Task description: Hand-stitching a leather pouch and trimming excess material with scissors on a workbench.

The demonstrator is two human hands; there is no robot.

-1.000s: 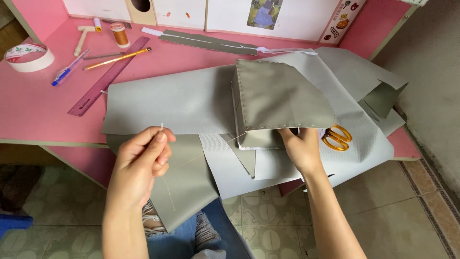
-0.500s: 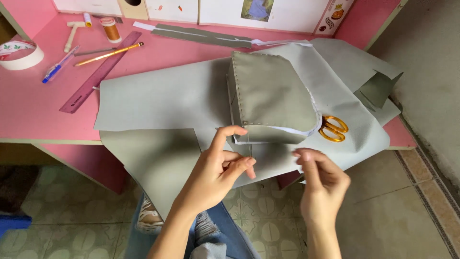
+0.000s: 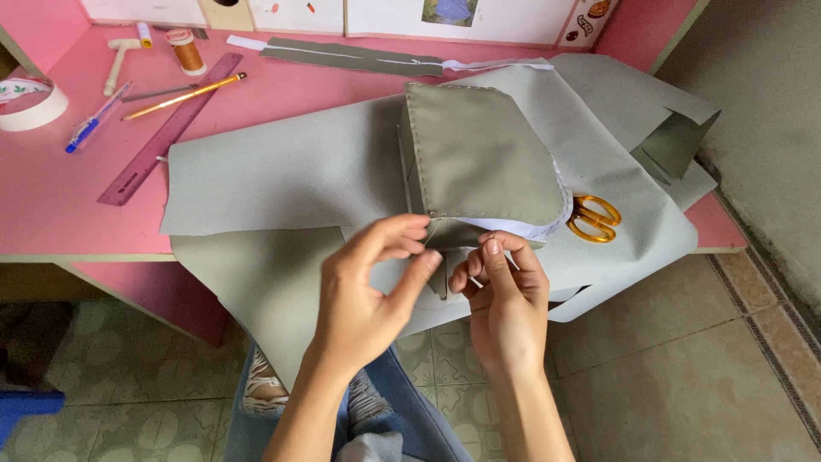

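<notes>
A stitched grey-green fabric bag piece lies on a large grey sheet of fabric that hangs over the front edge of the pink table. My left hand pinches a thin thread near the piece's lower edge, fingers curled. My right hand is close beside it, fingertips pinched on the thread or a needle; the thing is too small to tell. Both hands hover just in front of the table edge, over the hanging fabric.
Yellow-handled scissors lie on the fabric at the right. On the table's left are a purple ruler, a yellow pencil, a blue pen, a spool of brown thread and a tape roll. Grey fabric strips lie at the back. Tiled floor below.
My left hand came in from the left, where it held the thread out, to the middle. My right hand left the fabric edge and now meets the left hand.
</notes>
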